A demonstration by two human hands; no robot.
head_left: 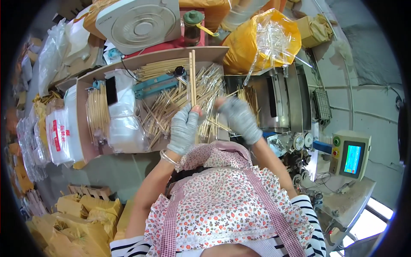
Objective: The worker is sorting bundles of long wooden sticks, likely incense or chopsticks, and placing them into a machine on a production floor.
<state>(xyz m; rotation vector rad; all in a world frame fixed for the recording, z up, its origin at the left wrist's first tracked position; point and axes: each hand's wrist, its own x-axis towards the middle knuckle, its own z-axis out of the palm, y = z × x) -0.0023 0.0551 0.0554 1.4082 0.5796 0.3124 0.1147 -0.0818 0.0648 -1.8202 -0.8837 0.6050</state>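
— So, what's furthest left?
— Bundled chopsticks stand in the cardboard tray.
— And the left hand?
— Gloved, fingers pinched on an upright chopstick pair above the loose wrapped chopsticks.
— The right hand?
— Curled over chopsticks beside the packing machine; I cannot tell its grip.

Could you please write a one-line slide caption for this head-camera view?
Gloved left hand raises a pair of chopsticks above a cardboard tray of wrapped chopsticks; right hand reaches beside it.

Right hand fingertips hidden among wrapped chopsticks — grip unclear, yellow sacks cut off by rim
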